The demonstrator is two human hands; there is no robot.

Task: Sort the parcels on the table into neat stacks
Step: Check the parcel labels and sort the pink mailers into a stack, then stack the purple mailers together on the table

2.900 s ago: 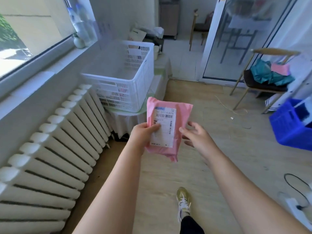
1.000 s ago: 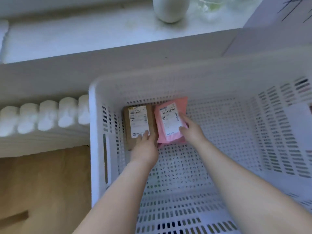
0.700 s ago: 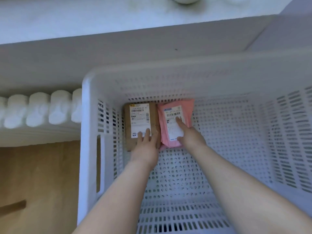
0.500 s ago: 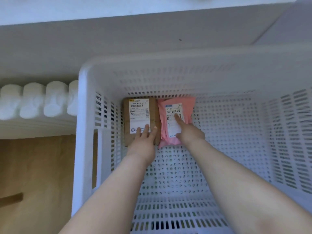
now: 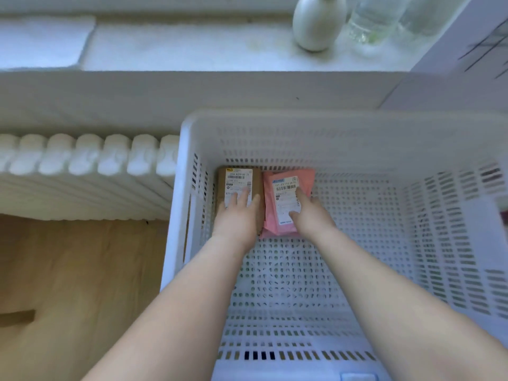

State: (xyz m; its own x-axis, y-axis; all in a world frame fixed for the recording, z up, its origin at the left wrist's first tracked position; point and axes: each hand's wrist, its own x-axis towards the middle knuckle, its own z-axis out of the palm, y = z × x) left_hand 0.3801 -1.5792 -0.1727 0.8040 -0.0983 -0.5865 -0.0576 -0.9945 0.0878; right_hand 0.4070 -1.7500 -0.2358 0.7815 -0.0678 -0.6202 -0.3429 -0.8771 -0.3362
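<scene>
**Two parcels side by side in the crate's far-left corner**

You have two parcels lying flat on the floor of the white crate (image 5: 176, 229): one brown parcel (image 5: 220, 188) and one pink parcel (image 5: 270, 218). Each has its label face up and its long axis running away from you toward the crate's far wall, with the barcode ends farthest from you. The two lie parallel with their long edges touching.

Your left hand (image 5: 237, 220) rests flat on the brown parcel, fingers straight and spread over its label, gripping nothing. Your right hand (image 5: 312, 217) presses on the pink parcel with a straight forefinger and the thumb on its label; the other fingers are hidden.

The brown parcel sits close against the crate's left and far walls. To the right of the pink parcel, and on the side toward you, the perforated floor runs bare to the walls.
</scene>
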